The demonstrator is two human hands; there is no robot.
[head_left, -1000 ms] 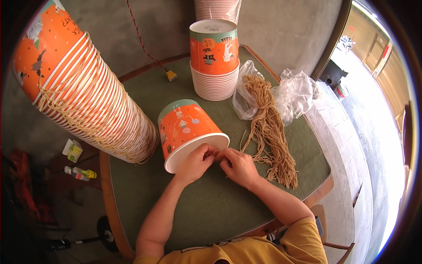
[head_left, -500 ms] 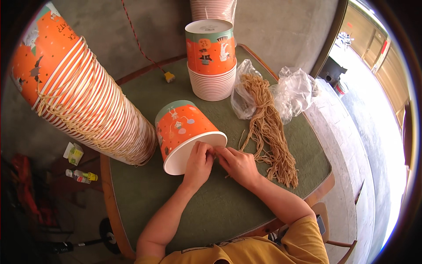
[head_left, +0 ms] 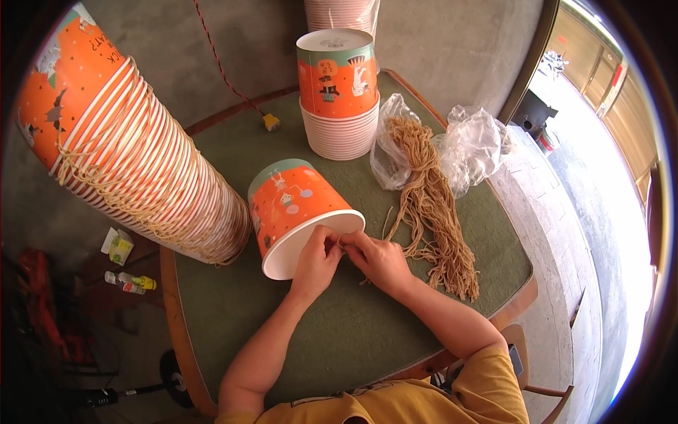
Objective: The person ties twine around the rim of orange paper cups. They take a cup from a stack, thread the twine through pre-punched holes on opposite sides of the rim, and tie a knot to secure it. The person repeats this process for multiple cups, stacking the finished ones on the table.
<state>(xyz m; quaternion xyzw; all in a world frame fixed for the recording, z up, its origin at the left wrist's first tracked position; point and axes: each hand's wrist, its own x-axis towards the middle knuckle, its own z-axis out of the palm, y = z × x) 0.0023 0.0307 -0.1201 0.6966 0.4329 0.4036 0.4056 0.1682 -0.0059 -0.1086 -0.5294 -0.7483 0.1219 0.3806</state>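
An orange paper bucket (head_left: pixel 293 201) with a white rim lies on its side on the table, its mouth facing me. In front of that mouth my left hand (head_left: pixel 318 258) and my right hand (head_left: pixel 380 263) meet, fingertips pinched together. Between them runs a thin tan cord (head_left: pixel 340 245), mostly hidden by the fingers; a short end shows below my right hand. Right of my hands lies a loose bundle of tan cords (head_left: pixel 431 205), its upper end on a clear plastic bag (head_left: pixel 392 159).
A tall leaning stack of nested buckets (head_left: pixel 155 162), with cords hanging along it, rises at the left. Another bucket stack (head_left: pixel 339 92) stands upright at the back. A yellow plug (head_left: pixel 271 123) hangs on a twisted cable. Crumpled plastic (head_left: pixel 470 152) lies near the green table's (head_left: pixel 318 346) right edge.
My fingers have shifted slightly at the cord, and a bit more of it shows between them. The bucket and cord bundle stay in place.
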